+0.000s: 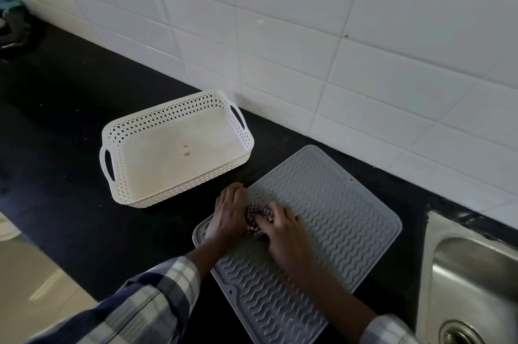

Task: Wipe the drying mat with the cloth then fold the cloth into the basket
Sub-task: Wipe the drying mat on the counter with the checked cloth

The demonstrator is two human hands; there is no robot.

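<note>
- Hands both down on the drying mat (322,203), near-left part of it, w/ the cloth (256,217) bunched small between them.
- Left hand (228,217) flat-ish, fingers curled at the mat's left edge, pressing on the cloth's left side; right hand (283,227) has its grip clamped over the cloth from the right. Cloth mostly hidden, only a checked red-white patch shows.
- Mat lies slantwise on the dark table (84,133), ribbed w/ wavy ridges; far and right parts look untouched, so I'd call the wipe barely begun.
- Basket (179,192) sits just left and far of the mat, apart from it, nothing inside but a few specks on the floor of it.
- Risks from here: mat is thin and soft-looking, a hard push could make it slide or ruck up on the smooth table, esp. toward the sink (473,282) at the right.
- Cloth wadded this tight covers little per pass; ridges could trap damp if strokes run across them.
- Wide left sweep might knock the basket.
- Fold comes later: a balled cloth needs opening out first or it lands in a lump.
</note>
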